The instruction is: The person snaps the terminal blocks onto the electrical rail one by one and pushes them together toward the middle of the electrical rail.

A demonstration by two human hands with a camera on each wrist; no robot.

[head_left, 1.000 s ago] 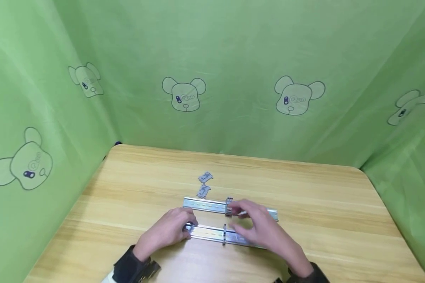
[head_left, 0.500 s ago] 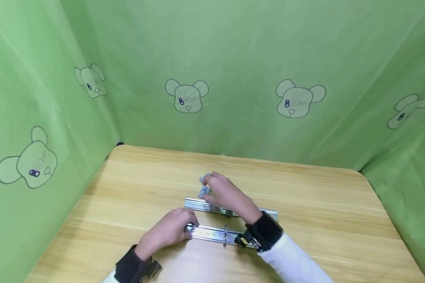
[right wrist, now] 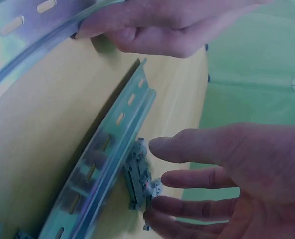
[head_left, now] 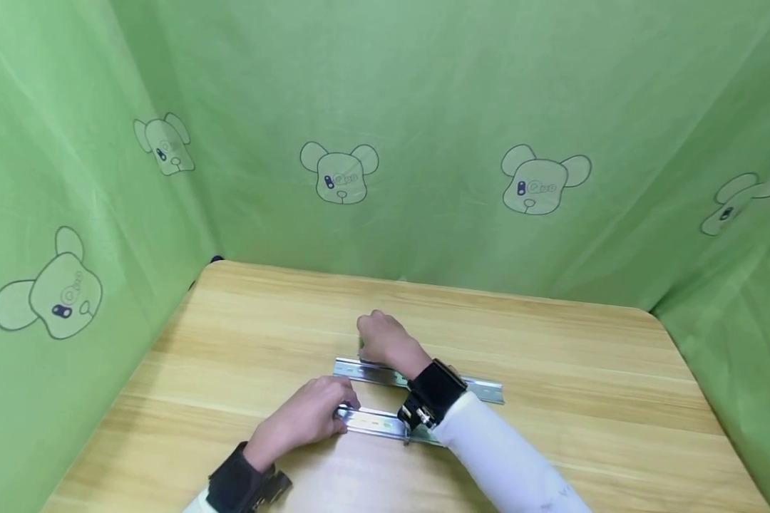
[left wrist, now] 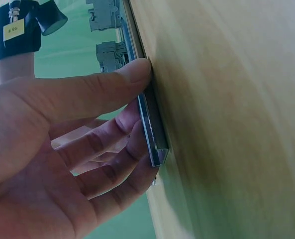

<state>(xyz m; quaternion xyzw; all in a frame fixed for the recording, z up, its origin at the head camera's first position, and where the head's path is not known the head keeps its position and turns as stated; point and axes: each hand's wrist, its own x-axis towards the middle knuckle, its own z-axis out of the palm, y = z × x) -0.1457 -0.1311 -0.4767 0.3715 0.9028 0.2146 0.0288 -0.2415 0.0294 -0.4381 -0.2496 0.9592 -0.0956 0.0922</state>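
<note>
My left hand point(head_left: 308, 413) grips the left end of the near slotted metal DIN rail point(head_left: 375, 423), thumb on one edge and fingers on the other. Beyond it, my right hand point(head_left: 385, 340) reaches over the far DIN rail point(head_left: 485, 390). In the right wrist view, grey terminal blocks point(right wrist: 135, 174) lie on the table behind that rail. The right thumb and fingers are spread apart, fingertips right at the blocks. Two grey terminal blocks point(left wrist: 111, 54) stand upright past the left thumb in the left wrist view. The right wrist partly covers the near rail's thin block point(head_left: 407, 433).
The wooden table point(head_left: 616, 399) carries both rails, roughly parallel. A green curtain point(head_left: 423, 235) with printed bear heads encloses its back and sides. Black camera straps point(head_left: 438, 390) are worn on both wrists, the right one over the rails.
My right hand has moved from the blocks on the rails, away and to the left, to the loose terminal blocks behind, now covering them in the head view. The left hand keeps its grip.
</note>
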